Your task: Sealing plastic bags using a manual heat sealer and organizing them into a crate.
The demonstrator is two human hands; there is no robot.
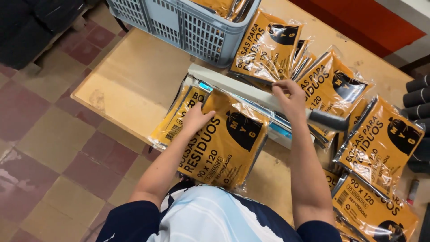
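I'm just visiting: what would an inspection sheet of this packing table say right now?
Surface: bare tan wooden table, scuffed near its left edge.
Job's things: orange plastic packet lying under the long sealer bar; a second packet beneath it.
Clutter: stacks of orange packets at right and behind the bar; grey crate holding more.
Grips: left hand flat on the packet; right hand on the sealer bar, near its black handle.
Cables: nothing seen.
Surroundings: red and tan tiled floor; dark rolls at far right.
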